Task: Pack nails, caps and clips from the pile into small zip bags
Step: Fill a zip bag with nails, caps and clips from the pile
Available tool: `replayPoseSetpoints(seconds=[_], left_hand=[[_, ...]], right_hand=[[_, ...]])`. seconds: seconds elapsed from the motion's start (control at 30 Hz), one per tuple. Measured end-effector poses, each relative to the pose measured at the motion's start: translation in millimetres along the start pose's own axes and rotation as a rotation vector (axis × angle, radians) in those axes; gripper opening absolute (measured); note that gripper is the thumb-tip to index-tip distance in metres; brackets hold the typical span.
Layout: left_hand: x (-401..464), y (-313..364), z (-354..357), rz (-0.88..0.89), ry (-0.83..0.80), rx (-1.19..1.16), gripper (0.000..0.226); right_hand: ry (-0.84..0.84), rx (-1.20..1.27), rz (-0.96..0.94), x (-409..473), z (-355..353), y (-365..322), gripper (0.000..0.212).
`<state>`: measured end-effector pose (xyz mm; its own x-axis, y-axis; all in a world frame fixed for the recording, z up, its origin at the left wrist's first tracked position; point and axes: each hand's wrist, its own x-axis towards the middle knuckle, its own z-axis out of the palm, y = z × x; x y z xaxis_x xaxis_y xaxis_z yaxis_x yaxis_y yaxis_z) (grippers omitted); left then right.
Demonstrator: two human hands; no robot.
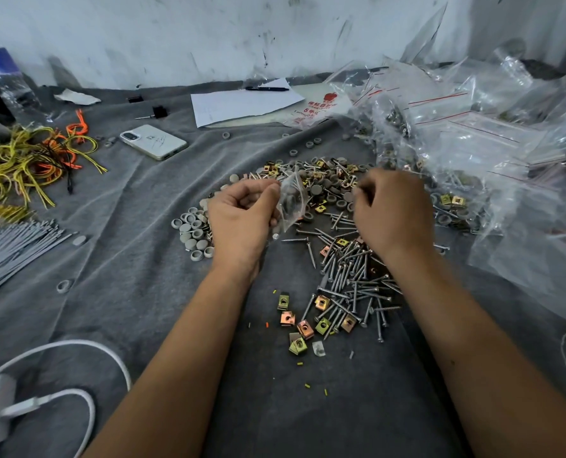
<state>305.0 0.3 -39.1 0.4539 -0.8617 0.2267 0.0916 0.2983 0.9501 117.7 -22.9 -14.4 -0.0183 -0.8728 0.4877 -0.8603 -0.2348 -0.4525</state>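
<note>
My left hand [242,213] pinches a small zip bag [291,203] above the nails [351,279]; right hand [393,209] fingers curled over the pile, contents not visible

Lying bare between the two forearms, near the viewer: a strip of grey cloth [308,424] with only tiny coloured bits. Blocking the way ahead of the left hand [242,216] and right hand [393,209]: the pile of nails [351,279], clips [303,328] and grey caps [192,233], spreading across the middle. Crowding the whole right side: a heap of clear zip bags [473,127]. Closing in on the left: yellow and orange ties [27,160], grey cable ties [14,249], a white charger cable [76,348]. Sitting beyond the pile: a phone [154,142] and paper [242,104], with open cloth stretching between phone and caps.
</note>
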Motion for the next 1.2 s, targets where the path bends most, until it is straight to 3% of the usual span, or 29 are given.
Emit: replayPoseSetpoints(seconds=[0.1,0.3,0.5,0.7,0.9,1.2], left_hand=[[-2,-1,0,-0.007,-0.022,0.052,0.016],[-2,1,0,-0.021,-0.007,0.058,0.016],[-1,0,1,-0.022,-0.001,0.061,0.013],[-1,-1,-1,-0.017,0.000,0.048,0.018],[-1,-1,0,-0.015,0.018,0.048,0.017],[3,0,-2,0.050,0.199,0.013,0.021]], right_hand=[[-0.196,-0.218,0.162,2,-4,6,0.028],[-0.318,-0.410,0.076,2,1,1,0.027],[-0.305,-0.270,0.034,-1,5,4,0.008],[-0.258,0.013,-0.025,0,11,0,0.027],[-0.263,-0.126,-0.302,2,23,-5,0.038],[-0.285,-0.160,-0.249,5,38,-7,0.021]])
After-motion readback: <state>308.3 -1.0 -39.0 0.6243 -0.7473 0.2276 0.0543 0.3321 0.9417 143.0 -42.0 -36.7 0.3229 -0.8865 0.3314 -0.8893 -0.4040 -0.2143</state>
